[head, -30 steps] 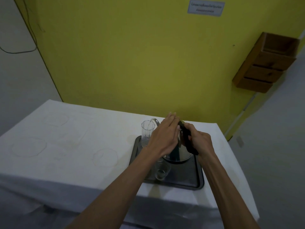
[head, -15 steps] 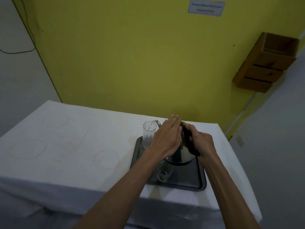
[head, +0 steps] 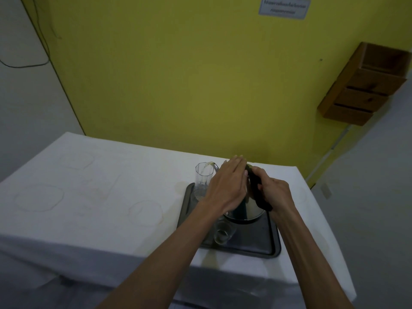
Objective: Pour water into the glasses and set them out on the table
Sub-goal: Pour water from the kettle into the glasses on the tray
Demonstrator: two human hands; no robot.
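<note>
A steel kettle [head: 249, 208] is tilted to the left over a dark tray [head: 265, 244] on the white table [head: 100, 186]. My right hand [head: 273, 192] grips its black handle. My left hand [head: 227, 186] lies flat with straight fingers on the kettle's lid. A thin stream of water runs from the spout into a tall clear glass [head: 203, 179] standing at the tray's far left corner. A second, shorter glass [head: 223, 234] stands on the tray near its front edge, partly behind my left forearm.
The table, under a white cloth with faint ring stains, butts against a yellow wall [head: 178, 85]. A wooden wall box [head: 365, 83] hangs at the right. The floor drops away to the right of the table.
The kettle has stayed tilted at the tall glass, and water now streams visibly into it. Both hands keep their hold; the view has shifted only slightly.
</note>
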